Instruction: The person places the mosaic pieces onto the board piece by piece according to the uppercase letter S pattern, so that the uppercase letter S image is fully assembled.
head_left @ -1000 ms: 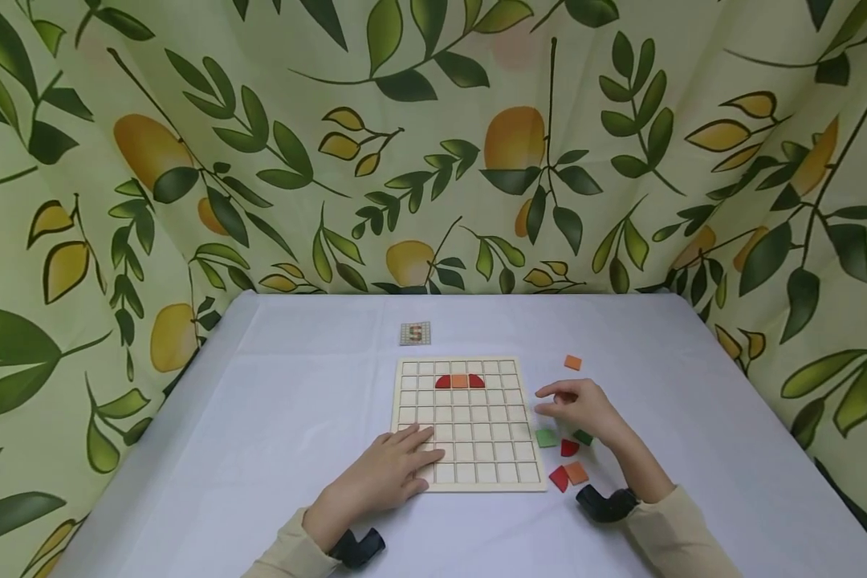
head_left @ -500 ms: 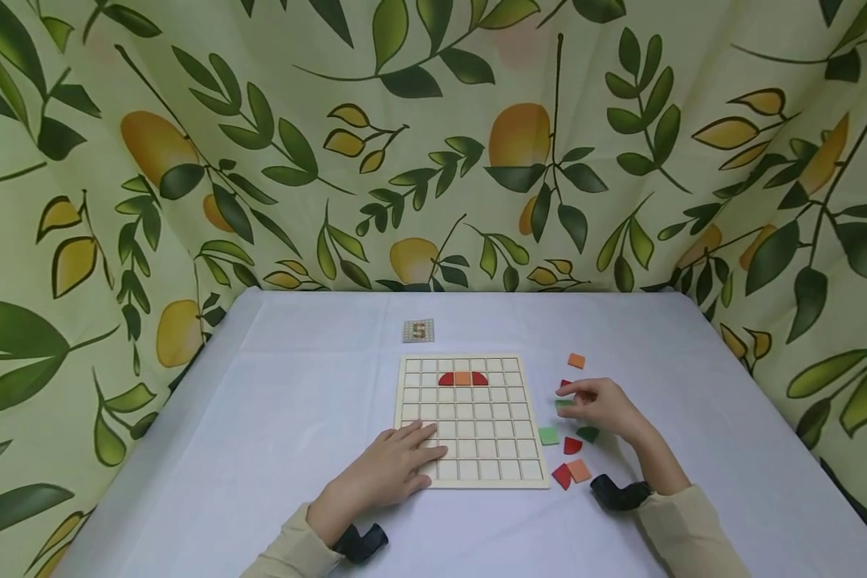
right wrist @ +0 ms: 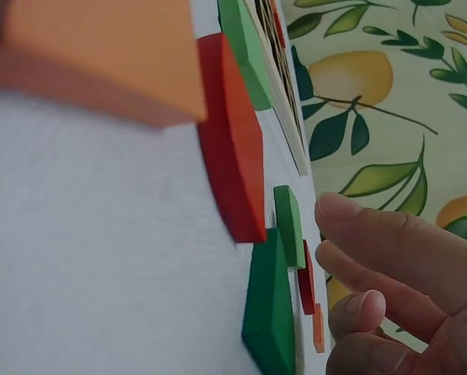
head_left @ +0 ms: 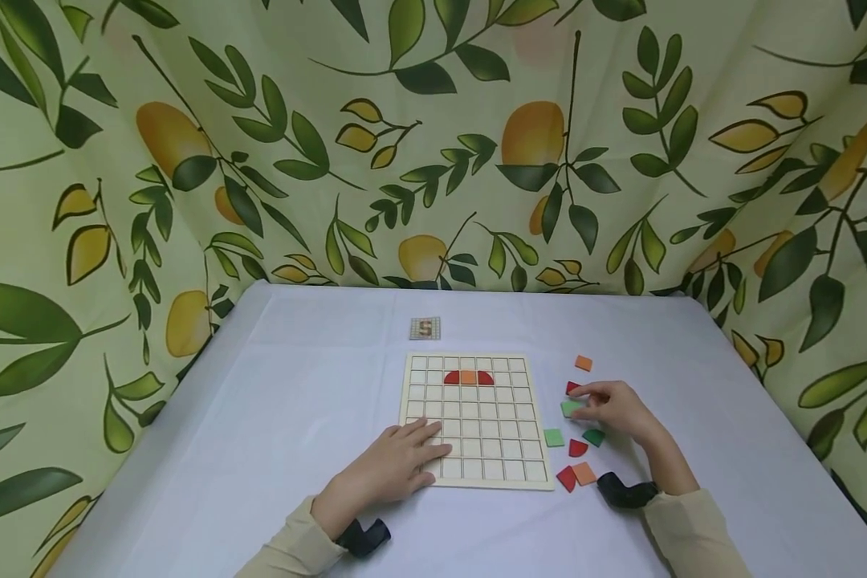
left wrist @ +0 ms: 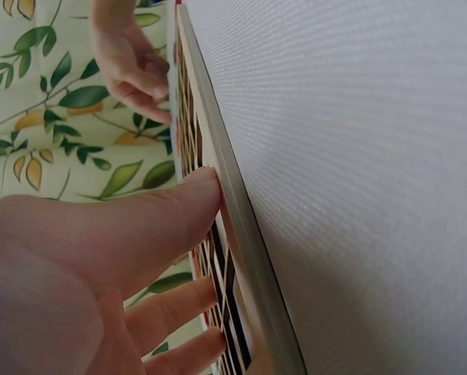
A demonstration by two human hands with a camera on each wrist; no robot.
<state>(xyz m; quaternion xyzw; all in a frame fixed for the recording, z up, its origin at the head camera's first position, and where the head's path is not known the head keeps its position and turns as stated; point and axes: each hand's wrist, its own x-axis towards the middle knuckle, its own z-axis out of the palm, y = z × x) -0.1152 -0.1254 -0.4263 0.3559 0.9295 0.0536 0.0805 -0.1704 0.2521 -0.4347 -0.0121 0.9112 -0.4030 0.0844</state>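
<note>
**Fingers parted, neighbours close**

Left hand spread on the board's near-left corner. Right hand, grasping nothing, is at the farther light-green tile, off the board's right edge. A stray fingertip could knock the red tile beside it.

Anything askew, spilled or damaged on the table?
Nothing stands out: no spill or visible damage. The red-orange-red row lines up on the grid board. Loose pieces to its right lie at mixed angles, ordinary enough for unplaced ones.
</note>
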